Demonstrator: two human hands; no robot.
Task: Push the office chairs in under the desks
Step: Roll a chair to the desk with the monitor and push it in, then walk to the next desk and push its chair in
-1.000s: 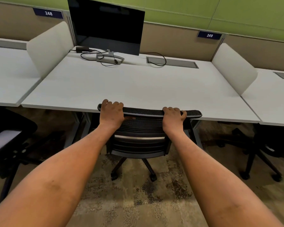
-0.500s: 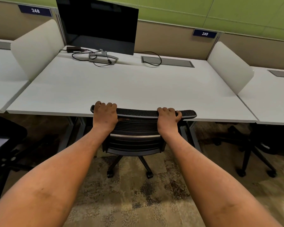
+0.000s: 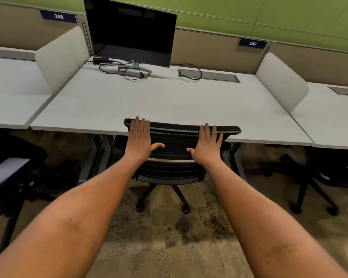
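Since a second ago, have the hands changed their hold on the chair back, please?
Yes: left hand and right hand have opened flat against the chair back.

A black mesh-backed office chair [image 3: 177, 157] sits tucked against the front edge of a long white worktop [image 3: 159, 101]. The left hand [image 3: 140, 140] and right hand [image 3: 206, 145] lie flat with fingers [image 3: 142, 124] spread straight, tips at the backrest's top rim, thumbs pointing inward. Beyond the fingers, at the far edge of the worktop, stands a dark flat monitor [image 3: 132, 31] with loose black cables [image 3: 113, 67]. Below the wrists lies mottled brown carpet [image 3: 165, 237].
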